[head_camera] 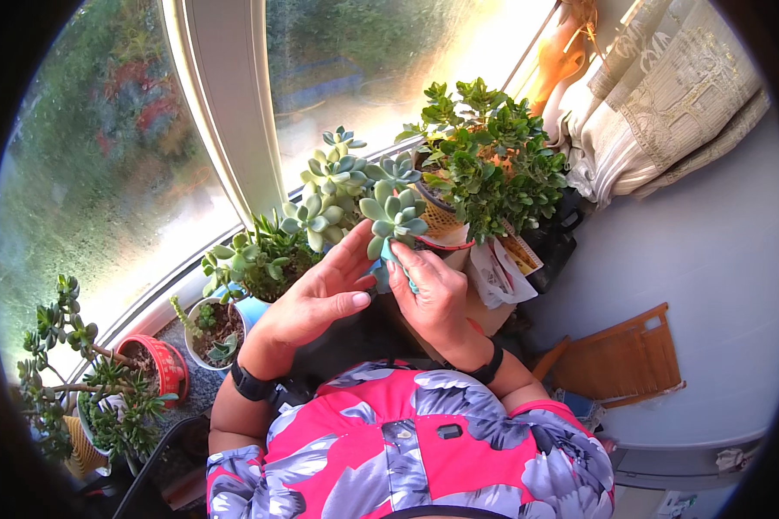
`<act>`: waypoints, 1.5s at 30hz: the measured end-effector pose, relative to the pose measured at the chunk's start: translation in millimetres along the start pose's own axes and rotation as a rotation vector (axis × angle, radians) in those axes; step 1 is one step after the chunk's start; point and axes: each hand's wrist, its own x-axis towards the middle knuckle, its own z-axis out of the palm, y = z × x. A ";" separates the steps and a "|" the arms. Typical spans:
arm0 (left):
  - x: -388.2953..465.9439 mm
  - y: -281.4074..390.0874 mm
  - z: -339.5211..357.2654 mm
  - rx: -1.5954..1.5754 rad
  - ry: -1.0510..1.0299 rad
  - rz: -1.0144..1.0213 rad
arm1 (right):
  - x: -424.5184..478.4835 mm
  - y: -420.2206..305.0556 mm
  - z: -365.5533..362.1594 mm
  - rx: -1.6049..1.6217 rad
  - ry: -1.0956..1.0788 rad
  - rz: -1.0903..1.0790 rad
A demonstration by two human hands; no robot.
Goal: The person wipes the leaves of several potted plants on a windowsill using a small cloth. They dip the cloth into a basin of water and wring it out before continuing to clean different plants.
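My right hand [432, 292] pinches a light-blue cloth [389, 259] between thumb and fingers, against the lower leaves of a pale green succulent rosette [393, 217]. My left hand [324, 295] is spread on the left of that rosette, its fingertips close beside the leaves and its thumb apart, holding nothing that I can see. More succulent rosettes [330, 175] of the same kind stand just behind, on the window side. Part of the cloth is hidden by the right fingers, and the stem under the rosette is hidden too.
A leafy green plant [493, 162] in a yellow woven-pattern pot [436, 217] stands to the right, near a white plastic bag [498, 276]. Left are a white pot [198, 331], a red pot [169, 370] and a jade-like plant [58, 389] along the window [117, 162]. A wooden chair [613, 357] is at right.
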 end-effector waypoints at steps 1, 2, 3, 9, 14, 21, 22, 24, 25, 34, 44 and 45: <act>1.1 0.0 1.1 -0.003 -0.008 0.004 | -0.8 -0.2 -1.0 0.045 -0.001 0.024; 1.9 -0.8 1.4 -0.006 -0.015 0.008 | -1.1 -1.3 -3.0 0.091 -0.004 0.047; 3.7 -2.9 1.7 -0.014 -0.025 0.018 | -0.6 -1.5 -6.6 0.131 -0.009 0.066; 5.1 -10.0 1.4 -0.056 -0.056 0.039 | 2.4 -1.7 -14.5 -0.034 0.023 -0.010; 2.0 -10.9 2.2 -0.083 -0.001 0.042 | 3.9 -7.9 -30.7 0.017 -0.014 0.000; 4.0 -15.1 2.8 -0.155 0.009 0.061 | 6.1 -7.9 -24.9 -0.101 -0.129 -0.016; 3.9 -16.5 2.4 -0.157 0.013 0.056 | 5.7 -6.4 -22.3 -0.128 -0.122 -0.021; 3.1 -19.2 1.3 -0.160 0.022 0.045 | 5.1 -4.6 -17.5 -0.178 -0.109 -0.030; 3.7 -19.1 2.4 -0.157 0.004 0.055 | 4.4 -6.4 -15.6 -0.198 -0.126 -0.033; 1.2 -13.1 3.8 -0.288 0.046 -0.040 | -2.4 -14.8 -5.1 -0.088 -0.159 -0.178; 5.8 -14.8 4.8 -0.270 0.017 0.072 | -11.3 -6.3 -2.2 -0.105 -0.141 -0.105; 5.2 -15.6 3.8 -0.272 0.021 0.067 | -11.9 -6.1 -3.1 -0.057 -0.137 -0.123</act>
